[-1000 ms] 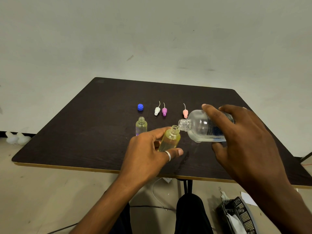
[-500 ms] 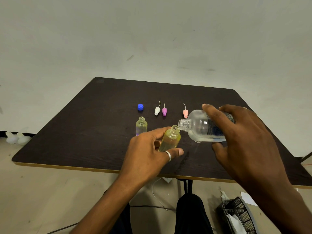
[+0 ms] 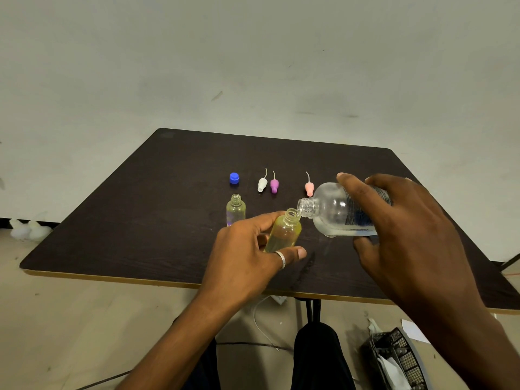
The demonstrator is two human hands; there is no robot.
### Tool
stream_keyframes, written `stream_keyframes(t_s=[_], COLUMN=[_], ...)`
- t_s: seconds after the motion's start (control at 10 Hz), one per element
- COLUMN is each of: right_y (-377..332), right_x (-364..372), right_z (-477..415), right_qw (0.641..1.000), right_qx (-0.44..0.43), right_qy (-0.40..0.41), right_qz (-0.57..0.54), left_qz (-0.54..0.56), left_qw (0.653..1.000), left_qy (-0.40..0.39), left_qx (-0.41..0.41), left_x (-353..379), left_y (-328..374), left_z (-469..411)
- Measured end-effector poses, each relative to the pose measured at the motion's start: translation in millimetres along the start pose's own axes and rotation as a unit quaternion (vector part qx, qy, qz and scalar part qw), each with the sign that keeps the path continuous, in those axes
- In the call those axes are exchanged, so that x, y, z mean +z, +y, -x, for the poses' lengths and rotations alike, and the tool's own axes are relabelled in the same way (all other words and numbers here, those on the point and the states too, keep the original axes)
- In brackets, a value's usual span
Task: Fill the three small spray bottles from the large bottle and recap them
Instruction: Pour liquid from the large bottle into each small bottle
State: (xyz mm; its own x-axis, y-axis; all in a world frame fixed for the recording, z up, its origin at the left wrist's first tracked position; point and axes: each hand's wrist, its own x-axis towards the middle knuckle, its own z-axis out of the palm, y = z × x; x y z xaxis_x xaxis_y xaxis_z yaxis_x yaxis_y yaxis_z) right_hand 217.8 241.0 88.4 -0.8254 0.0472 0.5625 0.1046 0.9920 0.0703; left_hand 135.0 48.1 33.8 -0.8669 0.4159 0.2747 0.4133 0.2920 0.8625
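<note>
Almost nothing has moved vs half a sec ago: both hands and both bottles sit where they were, so the pour reads as steady. The left hand (image 3: 244, 257) has thumb and fingers curled round the small yellow-tinted clear plastic bottle (image 3: 282, 233). It holds the bottle off the dark wooden table (image 3: 140, 220), open neck leaning toward the right fingers. The right hand (image 3: 408, 229) wraps the large clear plastic bottle w/ a blue-printed label (image 3: 337, 212), thumb on top, fingers under, body lying nearly sideways. Its threaded mouth meets the small neck just past the left fingertips. Liquid pools low along its underside; not much left, by the look. The stream is too fine to see, and the fill level in the small one is hard to read.

To do this well:
- Keep lip-to-lip contact and raise the large bottle's base a touch at a time, b/c a low pool can arrive in a surge.
- Watch the small neck & stop short of the threads so a spray top seats w/o overflow.
- Keep the left fingers low on the body, off the rim.

Beyond the left fingertips stands a second small clear bottle (image 3: 235, 211), uncapped. Further out lie a round blue cap (image 3: 234, 178), a white spray top (image 3: 262, 184) and a purple spray top (image 3: 274, 185). A pink spray top (image 3: 309, 188) lies just left of the right thumb tip. The third small bottle is not in view.
</note>
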Motion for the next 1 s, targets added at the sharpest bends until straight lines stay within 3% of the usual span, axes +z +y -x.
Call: stream_keyframes(t_s=[0.4,0.6,0.8,1.0], right_y=[-1.6,-0.9,16.3,31.6], right_x=[-0.2,-1.3,-10.9,-23.8], right_z=[2.4,1.4,-4.6,-8.0], right_qw=[0.999,0.981,0.955,0.945], right_qx=[0.029,0.08,0.135,0.16], right_qy=[-0.03,-0.076,-0.063,-0.027], right_qz=[-0.033,-0.158,-0.258,-0.285], left_qz=[0.016,0.047,0.09,0.088], left_qw=[1.0,0.998,0.993,0.99], left_qy=[-0.005,0.002,0.042,0.081], left_qx=[-0.015,-0.036,-0.065,-0.08], left_x=[0.7,8.8,26.7,57.0], left_y=[3.7,2.9,-7.3,-28.9], left_z=[0.1,-3.0,-19.8,-50.6])
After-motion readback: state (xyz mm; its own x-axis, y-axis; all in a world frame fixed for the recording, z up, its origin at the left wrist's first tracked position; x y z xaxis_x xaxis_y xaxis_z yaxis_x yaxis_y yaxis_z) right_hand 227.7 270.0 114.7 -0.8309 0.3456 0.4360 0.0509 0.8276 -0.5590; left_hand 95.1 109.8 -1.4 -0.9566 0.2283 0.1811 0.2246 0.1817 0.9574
